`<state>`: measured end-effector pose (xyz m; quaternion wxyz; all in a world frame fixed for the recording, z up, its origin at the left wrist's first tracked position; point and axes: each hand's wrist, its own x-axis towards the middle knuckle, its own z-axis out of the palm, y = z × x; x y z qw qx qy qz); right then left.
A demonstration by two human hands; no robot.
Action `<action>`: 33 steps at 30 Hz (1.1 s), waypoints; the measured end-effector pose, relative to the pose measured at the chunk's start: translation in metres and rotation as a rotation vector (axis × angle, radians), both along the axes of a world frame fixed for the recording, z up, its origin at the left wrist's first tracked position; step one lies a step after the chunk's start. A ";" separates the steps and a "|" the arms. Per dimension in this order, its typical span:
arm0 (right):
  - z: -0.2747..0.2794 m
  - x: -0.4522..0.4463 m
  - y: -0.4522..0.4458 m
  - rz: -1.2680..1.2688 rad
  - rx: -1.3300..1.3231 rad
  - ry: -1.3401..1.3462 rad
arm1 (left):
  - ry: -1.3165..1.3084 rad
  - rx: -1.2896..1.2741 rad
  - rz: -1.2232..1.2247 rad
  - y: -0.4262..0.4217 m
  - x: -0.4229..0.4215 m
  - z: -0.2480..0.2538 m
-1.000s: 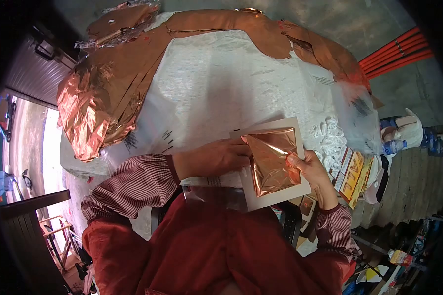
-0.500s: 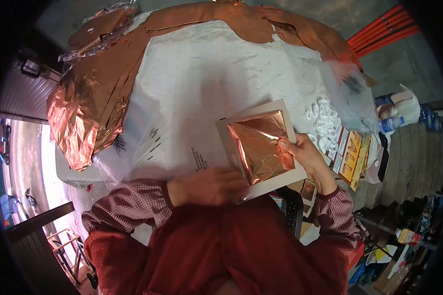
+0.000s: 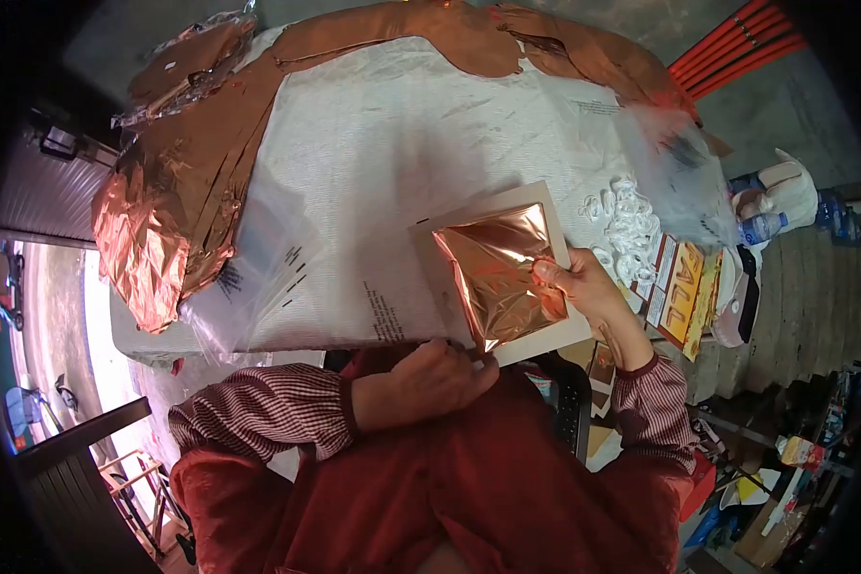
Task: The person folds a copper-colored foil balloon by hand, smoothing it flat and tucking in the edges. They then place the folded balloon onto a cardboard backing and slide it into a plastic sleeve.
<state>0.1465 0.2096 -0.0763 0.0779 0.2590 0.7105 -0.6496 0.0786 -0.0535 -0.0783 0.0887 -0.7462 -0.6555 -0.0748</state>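
My right hand (image 3: 588,287) grips a pale card (image 3: 536,349) by its right side, thumb on top. On the card lies a folded, shiny copper-coloured foil sheet (image 3: 497,273), creased under the thumb. At the card's lower left corner is my left hand (image 3: 435,378), its fingers curled closed; what they pinch is hidden. A clear plastic bag with printed text (image 3: 383,311) lies just left of the card, and its edges are hard to make out. The card is held tilted over the front edge of the white-covered table (image 3: 354,143).
Copper foil balloons (image 3: 143,249) line the table's left and back edges. Clear printed bags (image 3: 268,253) lie at left, and another clear bag (image 3: 674,172) at right. White coiled ribbon (image 3: 627,225) and a yellow printed packet (image 3: 679,292) sit at right. Orange poles (image 3: 737,53) stand behind.
My left hand, blurred before, has shifted slightly right and down and is now steady by the card's lower corner. The card has moved slightly left and up in view; my right hand keeps hold.
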 end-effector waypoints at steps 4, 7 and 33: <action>-0.003 0.000 0.002 0.015 -0.033 0.002 | 0.001 -0.094 -0.002 0.002 -0.002 0.000; 0.011 -0.004 -0.006 0.000 -0.072 0.077 | -0.040 0.032 -0.114 0.004 -0.008 -0.001; 0.010 0.001 -0.009 0.034 0.034 0.032 | -1.816 0.052 0.608 0.016 -0.078 -0.010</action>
